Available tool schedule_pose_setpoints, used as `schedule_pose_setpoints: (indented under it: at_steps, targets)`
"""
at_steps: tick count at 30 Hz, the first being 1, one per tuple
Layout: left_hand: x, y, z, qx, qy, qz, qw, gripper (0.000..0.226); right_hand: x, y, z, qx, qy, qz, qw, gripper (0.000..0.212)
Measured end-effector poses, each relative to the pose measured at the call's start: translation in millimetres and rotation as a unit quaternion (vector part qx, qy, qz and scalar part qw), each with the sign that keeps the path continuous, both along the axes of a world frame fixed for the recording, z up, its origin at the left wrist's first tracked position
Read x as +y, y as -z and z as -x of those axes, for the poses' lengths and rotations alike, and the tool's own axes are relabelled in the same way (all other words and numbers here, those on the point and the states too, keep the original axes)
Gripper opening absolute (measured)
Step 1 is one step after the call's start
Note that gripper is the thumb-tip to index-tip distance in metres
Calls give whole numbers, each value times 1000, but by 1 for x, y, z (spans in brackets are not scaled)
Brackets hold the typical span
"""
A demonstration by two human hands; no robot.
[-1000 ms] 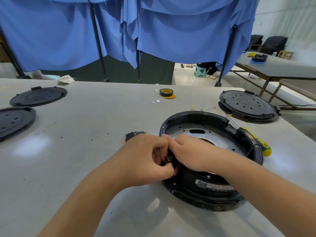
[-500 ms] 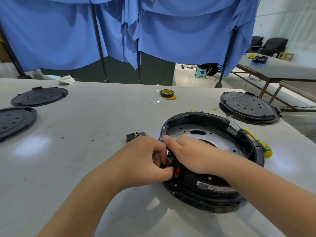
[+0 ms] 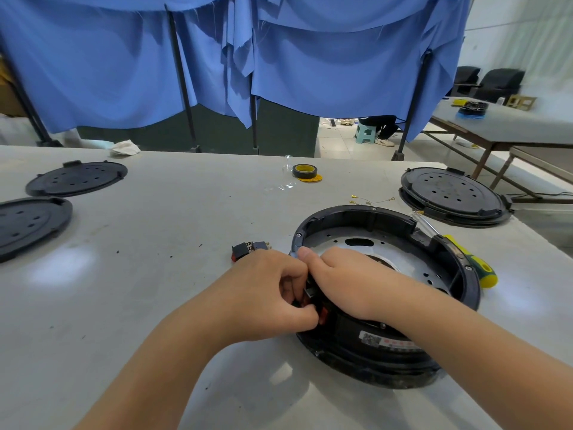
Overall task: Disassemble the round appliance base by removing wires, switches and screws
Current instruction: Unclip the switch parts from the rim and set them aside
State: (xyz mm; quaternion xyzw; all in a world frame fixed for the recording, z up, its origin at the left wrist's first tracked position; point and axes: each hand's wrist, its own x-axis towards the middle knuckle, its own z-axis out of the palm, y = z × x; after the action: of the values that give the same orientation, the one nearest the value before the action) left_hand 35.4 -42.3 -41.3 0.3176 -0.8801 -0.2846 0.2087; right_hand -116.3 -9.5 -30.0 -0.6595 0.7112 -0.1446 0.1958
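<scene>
Fingers of the left hand [image 3: 266,301] are curled tight at the near-left wall of the round appliance base [image 3: 384,293], pinching a small dark part with a red switch [image 3: 324,312] showing just under the thumb. Across from it the right hand [image 3: 344,279] lies over the rim, its fingers folded down onto the same spot and its thumb stretched along the rim edge; what it clamps is hidden beneath the knuckles. That base sits on the grey table [image 3: 155,243] right of centre, open side up. Just beyond the left knuckles lies a loose switch [image 3: 249,249], apart from the base. A yellow-green screwdriver [image 3: 465,257] rests against the base's far-right rim. Farther back sit a tape roll [image 3: 305,171], thin gold wires [image 3: 372,200], and a stack of black round covers [image 3: 452,195]; two more black discs [image 3: 76,178] lie at the far left. Blue cloth [image 3: 279,57] hangs behind. Compared with half a second ago, both hands keep the same grip and the red part is equally exposed; nothing else has shifted.
</scene>
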Motion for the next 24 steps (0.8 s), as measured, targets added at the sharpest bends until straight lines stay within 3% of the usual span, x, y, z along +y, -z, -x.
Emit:
schedule_pose_setpoints:
  at_steps: [12,19,24]
  targets:
    - [0,2,1,18,-6,30,999,25,-5,4,4,-40,-4,-25,999,63]
    - [-2,2,-1,10,-1,23,1000,27,-7,4,4,-20,4,23,1000,62]
    - [-11,-8,-16,1,-3,-82,997,18,-7,4,5,-5,8,21,1000,63]
